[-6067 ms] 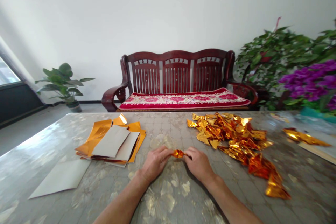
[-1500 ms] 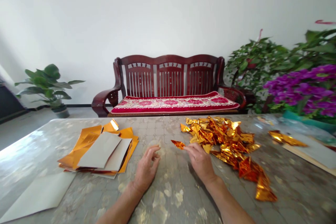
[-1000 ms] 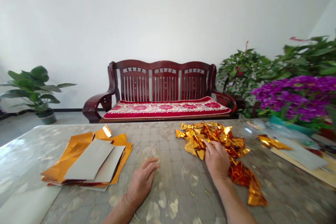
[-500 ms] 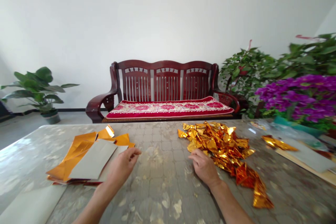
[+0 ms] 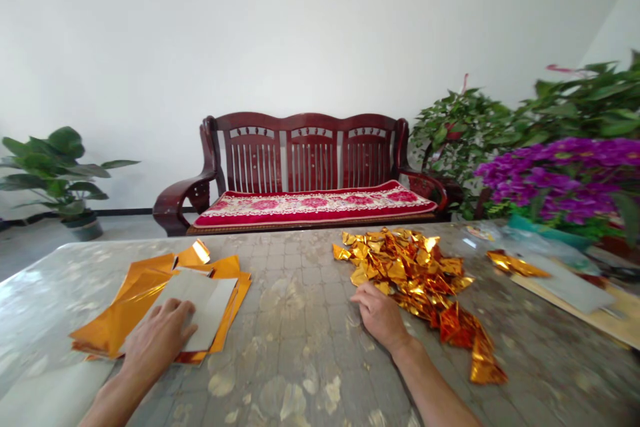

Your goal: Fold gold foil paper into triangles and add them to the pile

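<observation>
On the left lies a loose stack of gold foil paper sheets [image 5: 131, 300], some with grey-white backs facing up. My left hand [image 5: 163, 333] rests palm down on the grey-white top sheet [image 5: 213, 307], its fingers spread. My right hand [image 5: 381, 317] is closed with its fingers curled, at the near left edge of a heap of folded gold foil pieces [image 5: 400, 260]. Nothing shows in it. From the heap a trail of folded pieces runs toward me on the right.
A pale sheet [image 5: 55, 393] lies at the table's near left corner. Toward the right are a folded foil piece [image 5: 517, 263], a light board [image 5: 575, 307], clear plastic [image 5: 530, 243] and purple flowers [image 5: 570, 177]. A wooden bench [image 5: 307, 160] stands beyond the table [image 5: 285, 360].
My left hand has moved left from beside the stack onto its top sheet, and its fingers have spread. My right hand has stayed by the foil heap. The view has shifted slightly.
</observation>
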Demonstrator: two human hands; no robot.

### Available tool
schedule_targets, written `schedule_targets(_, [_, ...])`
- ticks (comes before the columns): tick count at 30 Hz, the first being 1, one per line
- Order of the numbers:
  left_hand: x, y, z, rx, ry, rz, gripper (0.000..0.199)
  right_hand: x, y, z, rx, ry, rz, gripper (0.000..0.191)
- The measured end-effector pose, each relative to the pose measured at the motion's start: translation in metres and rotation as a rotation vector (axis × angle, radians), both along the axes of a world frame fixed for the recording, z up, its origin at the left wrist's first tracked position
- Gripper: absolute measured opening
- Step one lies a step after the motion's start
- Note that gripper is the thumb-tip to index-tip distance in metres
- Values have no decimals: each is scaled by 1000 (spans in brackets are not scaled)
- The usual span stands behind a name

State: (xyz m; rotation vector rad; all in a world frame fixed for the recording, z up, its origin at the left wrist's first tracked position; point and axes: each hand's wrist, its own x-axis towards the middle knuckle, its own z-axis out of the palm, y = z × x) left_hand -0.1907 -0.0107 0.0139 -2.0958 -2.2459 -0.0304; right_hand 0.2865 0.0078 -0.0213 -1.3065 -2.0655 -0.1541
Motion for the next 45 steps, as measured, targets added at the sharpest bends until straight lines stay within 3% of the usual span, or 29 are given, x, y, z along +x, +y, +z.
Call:
schedule_targets(3, [3,1,1,-18,-20,-19,29,0,-1,0,-11,-6,-14,36])
schedule_targets(11, [18,-2,5,-76,16,31,36,-1,-1,1,-54,11,-24,36])
schedule_targets(17, [15,3,1,-88,88,13,33,-1,-2,1,-62,21,-22,35])
schedule_targets(26, [18,0,4,-148,50,-50,27,1,1,-3,-74,12,-37,36])
schedule_targets(29, [19,0,5,-174,19,-17,23,1,2,-5,-75,15,-37,37])
schedule_targets(40, [22,4,-4,-171,77,22,37,1,0,-3,-86,20,-46,38])
schedule_targets(45, [29,3,2,-169,93,35,37,0,0,-2,-95,41,-39,37])
